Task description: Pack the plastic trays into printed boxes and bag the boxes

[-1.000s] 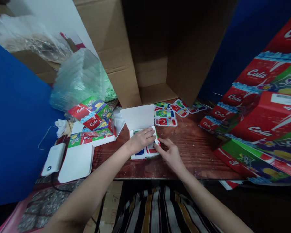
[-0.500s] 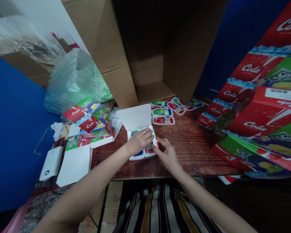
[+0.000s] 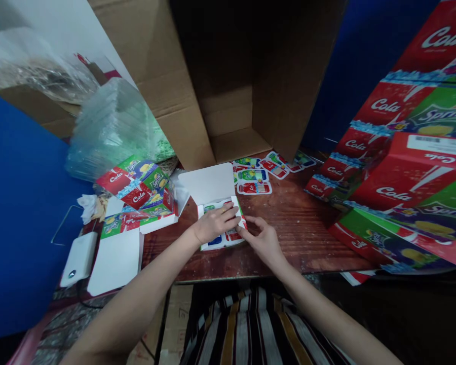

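Note:
A small cardboard box [image 3: 209, 183] lies on the table with its white lid folded back. Inside it are bottle-shaped packs [image 3: 215, 239] in green, blue and red, partly covered by my hands. My left hand [image 3: 217, 222] rests flat across these packs, fingers stretched out toward the right wall. At that right wall my right hand [image 3: 262, 237] holds the box's edge between thumb and fingers. Just behind the box, several loose bottle-shaped cards [image 3: 254, 188], red and green, lie on the wood.
Stacked Cola and Sprite boxes [image 3: 403, 172] rise on the right. A large open carton [image 3: 182, 121] stands behind. At left are more printed boxes [image 3: 137, 187], a white device [image 3: 78, 258] with a cable, and a clear plastic bag [image 3: 110, 126]. The wooden table [image 3: 296, 228] ends near my body.
My left hand has shifted slightly on the packs, and its fingers are a little more spread. My right hand stays at the box's right edge. The view has turned slightly.

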Motion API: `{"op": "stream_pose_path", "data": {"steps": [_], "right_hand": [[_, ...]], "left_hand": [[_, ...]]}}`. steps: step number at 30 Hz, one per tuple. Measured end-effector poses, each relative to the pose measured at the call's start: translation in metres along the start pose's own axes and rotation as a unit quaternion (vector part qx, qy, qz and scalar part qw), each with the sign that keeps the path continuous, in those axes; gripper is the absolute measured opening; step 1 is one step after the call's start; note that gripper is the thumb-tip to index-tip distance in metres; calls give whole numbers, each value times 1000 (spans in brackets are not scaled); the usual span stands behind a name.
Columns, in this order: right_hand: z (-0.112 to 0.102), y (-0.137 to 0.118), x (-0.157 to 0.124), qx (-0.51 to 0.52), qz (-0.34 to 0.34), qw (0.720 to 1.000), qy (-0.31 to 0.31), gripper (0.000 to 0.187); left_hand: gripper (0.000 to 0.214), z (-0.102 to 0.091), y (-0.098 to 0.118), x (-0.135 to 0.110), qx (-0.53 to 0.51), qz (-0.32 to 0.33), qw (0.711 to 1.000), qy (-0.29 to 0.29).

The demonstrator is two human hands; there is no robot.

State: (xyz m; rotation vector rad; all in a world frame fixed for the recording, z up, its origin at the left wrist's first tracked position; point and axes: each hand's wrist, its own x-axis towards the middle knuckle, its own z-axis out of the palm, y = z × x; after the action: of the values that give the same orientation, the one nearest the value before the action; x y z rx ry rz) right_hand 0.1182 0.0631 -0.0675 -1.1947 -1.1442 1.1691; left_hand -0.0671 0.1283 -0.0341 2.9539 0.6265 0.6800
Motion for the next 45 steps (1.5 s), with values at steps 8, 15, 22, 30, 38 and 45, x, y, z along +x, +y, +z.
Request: {"op": "stream_pose_path", "data": {"steps": [8, 15, 22, 30, 38, 45], "right_hand": [[0, 3, 0, -24, -21, 999, -15, 36], [-1, -1, 0, -40, -77, 995, -41, 49], [-10, -3, 3, -189, -102, 973, -78, 48], [-13, -9, 11, -237, -117, 960, -97, 39], [-13, 3, 83, -98, -83, 973, -190, 82], [-10, -7, 102, -127, -225, 937, -237, 22]], "left_hand": [[23, 5, 2, 2, 40, -2, 999, -3], [21, 5, 3, 7, 22, -26, 999, 12], [31, -3, 5, 12, -106, -86, 985, 106], [17, 3, 14, -19, 28, -339, 825, 452], [41, 24, 14, -39, -373, -487, 682, 398], [25, 14, 9, -49, -405, -462, 700, 364]]}}
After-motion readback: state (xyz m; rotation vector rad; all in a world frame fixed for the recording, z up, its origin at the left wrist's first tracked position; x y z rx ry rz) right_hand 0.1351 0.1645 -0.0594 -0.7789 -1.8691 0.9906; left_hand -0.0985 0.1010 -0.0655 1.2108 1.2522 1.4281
